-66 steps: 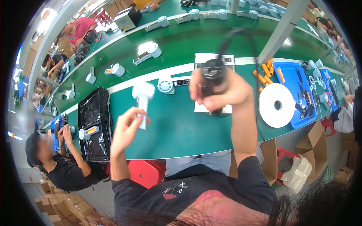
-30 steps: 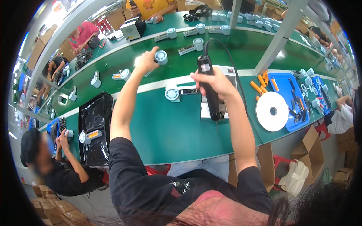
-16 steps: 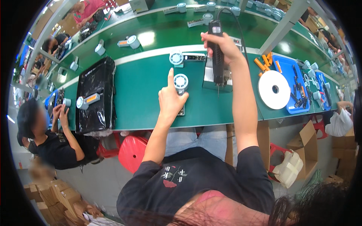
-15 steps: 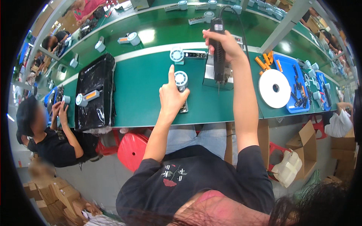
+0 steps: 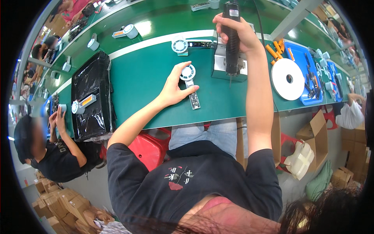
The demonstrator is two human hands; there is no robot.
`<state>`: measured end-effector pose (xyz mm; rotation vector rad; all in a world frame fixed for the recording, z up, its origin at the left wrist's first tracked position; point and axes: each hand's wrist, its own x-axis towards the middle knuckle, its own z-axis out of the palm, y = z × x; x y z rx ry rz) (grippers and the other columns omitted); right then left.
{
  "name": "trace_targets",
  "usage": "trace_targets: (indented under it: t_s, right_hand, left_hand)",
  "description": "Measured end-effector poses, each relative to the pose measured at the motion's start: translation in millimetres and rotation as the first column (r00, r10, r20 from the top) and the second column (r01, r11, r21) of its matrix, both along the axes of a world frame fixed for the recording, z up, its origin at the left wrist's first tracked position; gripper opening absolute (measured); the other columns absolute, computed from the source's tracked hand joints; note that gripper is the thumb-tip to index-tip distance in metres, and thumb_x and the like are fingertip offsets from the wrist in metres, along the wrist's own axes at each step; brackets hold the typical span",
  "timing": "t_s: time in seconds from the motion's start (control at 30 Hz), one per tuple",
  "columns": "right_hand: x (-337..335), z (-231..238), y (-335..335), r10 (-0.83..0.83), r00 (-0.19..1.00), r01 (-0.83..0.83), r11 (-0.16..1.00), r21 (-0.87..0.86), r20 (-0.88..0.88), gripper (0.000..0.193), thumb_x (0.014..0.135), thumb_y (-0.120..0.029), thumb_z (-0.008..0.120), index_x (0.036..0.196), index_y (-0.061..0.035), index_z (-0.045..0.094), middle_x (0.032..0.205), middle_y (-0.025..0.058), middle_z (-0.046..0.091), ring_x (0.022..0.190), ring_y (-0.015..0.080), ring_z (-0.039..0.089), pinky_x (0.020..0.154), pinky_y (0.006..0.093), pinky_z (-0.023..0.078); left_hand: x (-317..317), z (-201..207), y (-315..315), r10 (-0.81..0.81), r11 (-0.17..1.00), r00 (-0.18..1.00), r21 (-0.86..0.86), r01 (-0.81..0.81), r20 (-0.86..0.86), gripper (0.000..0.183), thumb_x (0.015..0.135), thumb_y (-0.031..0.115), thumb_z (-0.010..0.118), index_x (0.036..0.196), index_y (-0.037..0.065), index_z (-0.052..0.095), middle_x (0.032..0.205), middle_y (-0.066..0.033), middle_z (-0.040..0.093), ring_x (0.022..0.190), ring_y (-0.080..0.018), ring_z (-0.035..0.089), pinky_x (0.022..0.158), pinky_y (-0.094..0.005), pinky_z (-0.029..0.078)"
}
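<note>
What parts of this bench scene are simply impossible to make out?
- Head view: the screwdriver's tip, too thin and small to read.
- The grey fixture beneath it, partly covered by the right hand.
- The small white part at the left hand, too small for detail.
- The blue tray's contents, squeezed at the fisheye rim.

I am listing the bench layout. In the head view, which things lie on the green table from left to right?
Black tray → left hand on the white round part → electric screwdriver in the right hand → white tape roll → blue tray.
</note>
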<state>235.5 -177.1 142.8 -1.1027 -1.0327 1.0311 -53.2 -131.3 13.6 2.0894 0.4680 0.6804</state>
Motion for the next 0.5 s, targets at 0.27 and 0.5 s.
trace_targets:
  t_s: [0.27, 0.5]
  right_hand:
    - [11.4, -6.7, 4.9, 0.022, 0.999, -0.022, 1.0, 0.0, -0.03, 0.031, 0.099, -0.027, 0.075, 0.113, 0.0004, 0.069, 0.081, 0.006, 0.068, 0.06, 0.009, 0.059, 0.055, 0.0276, 0.048]
    - [10.9, -7.5, 3.5, 0.016, 1.0, -0.015, 1.0, 0.025, -0.022, 0.029, 0.101, -0.024, 0.073, 0.112, 0.0023, 0.067, 0.081, 0.0078, 0.069, 0.058, 0.0104, 0.058, 0.053, 0.0276, 0.047]
  left_hand:
    - [29.4, -0.8, -0.4, 0.01, 1.0, 1.0, 0.025, -0.01, -0.009, 0.084, 0.084, 0.019, 0.087, 0.153, 0.0, 0.045, 0.142, -0.0209, 0.057, 0.134, -0.0328, 0.059, 0.114, -0.0424, 0.046]
    - [34.9, -10.6, -10.0, -0.009, 0.996, 0.999, 0.084, 0.006, 0.044, 0.079, 0.09, 0.011, 0.079, 0.156, 0.0, 0.039, 0.146, -0.0261, 0.047, 0.138, -0.04, 0.051, 0.117, -0.0454, 0.042]
